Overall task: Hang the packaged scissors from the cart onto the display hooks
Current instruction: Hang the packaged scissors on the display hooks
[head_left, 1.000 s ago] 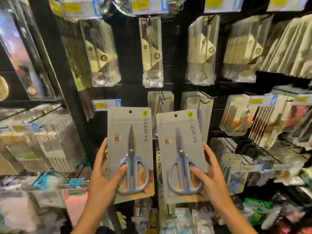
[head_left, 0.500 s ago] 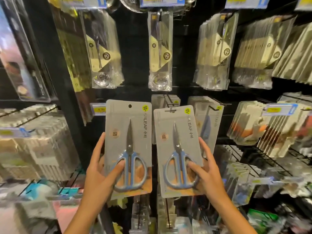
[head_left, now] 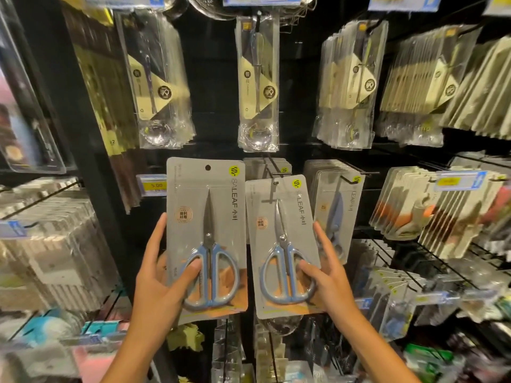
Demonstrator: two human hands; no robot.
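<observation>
- Right hand grips scissors pack; hole at hook tip, hanging step, I'd say.
- Left hand grips second pack, unhung.
- Next: push right pack fwd along hook, then release.

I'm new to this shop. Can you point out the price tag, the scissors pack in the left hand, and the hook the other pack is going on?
price tag [head_left: 151,185]: head view, yellow label.
left scissors pack [head_left: 206,233]: head view, blades.
hook [head_left: 272,172]: head view, wire.

scissors packs grey, orange base | handles blue | price tag yellow | backboard black
</observation>
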